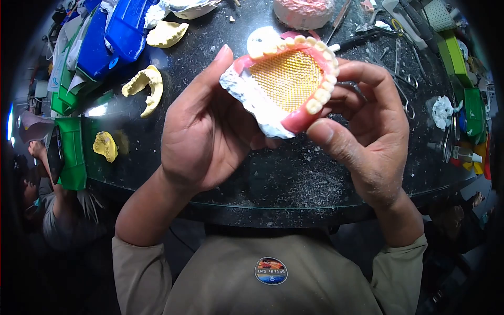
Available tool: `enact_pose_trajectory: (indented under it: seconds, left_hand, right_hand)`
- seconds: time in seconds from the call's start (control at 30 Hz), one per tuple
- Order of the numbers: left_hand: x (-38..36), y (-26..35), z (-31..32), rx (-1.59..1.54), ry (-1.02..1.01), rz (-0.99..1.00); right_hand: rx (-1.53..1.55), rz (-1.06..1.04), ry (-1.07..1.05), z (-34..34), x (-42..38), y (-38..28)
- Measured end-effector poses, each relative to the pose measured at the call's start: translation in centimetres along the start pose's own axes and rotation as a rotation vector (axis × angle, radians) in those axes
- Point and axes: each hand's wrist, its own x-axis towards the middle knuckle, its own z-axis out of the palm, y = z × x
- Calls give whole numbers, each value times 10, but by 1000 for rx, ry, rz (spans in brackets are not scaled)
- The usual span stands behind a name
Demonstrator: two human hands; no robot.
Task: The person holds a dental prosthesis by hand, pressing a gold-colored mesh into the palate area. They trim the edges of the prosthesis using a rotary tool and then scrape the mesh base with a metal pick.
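Observation:
Above the dark worktop, an upper denture (pixel 287 79) is held between my two hands. Its gum part is pink, its teeth are whitish, and a gold mesh spans the palate. White plaster (pixel 253 100) clings to its left and lower edge. My left hand (pixel 197 123) supports the plaster side, thumb up along the edge and the other fingers mostly hidden underneath. On the opposite side, my right hand (pixel 375 126) pinches the denture with the thumb near the back teeth and the fingers curled behind the rim.
Yellowish plaster pieces (pixel 152 89) lie on the left, near blue bins (pixel 127 31) and a green bin (pixel 72 152). A pink-topped plaster block (pixel 304 13) stands at the back. Metal tools (pixel 409 79) lie at right. White dust (pixel 315 181) covers the worktop (pixel 236 197). Another person's hand (pixel 38 149) shows far left.

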Motion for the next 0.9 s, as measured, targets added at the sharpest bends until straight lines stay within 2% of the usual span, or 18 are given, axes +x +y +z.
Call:
enact_pose_trajectory:
  seconds: [0.03, 0.13, 0.2, 0.23, 0.3, 0.6, 0.9]
  left_hand:
    - [2, -1, -8, -108, -104, -27]
    - [6, 0, -13, -32, -268, -48]
    - [1, 1, 16, 282, 93, -46]
    - [1, 0, 20, 468, 161, -36]
    - [4, -7, 24, 496, 270, -10]
    - [-2, -14, 22, 676, 161, -64]
    - [-4, -16, 21, 739, 52, -71]
  right_hand:
    - [-3, -3, 2, 1, 0, 0]
    - [-72, -22, 29, 4, 0, 0]
    - [-84, -35, 8, 4, 1, 2]
    - [-53, -25, -6, 4, 1, 1]
    - [44, 15, -37, 5, 3, -2]
    - [343, 364, -66, 18, 4, -13]
    - [401, 452, -66, 18, 8, -18]
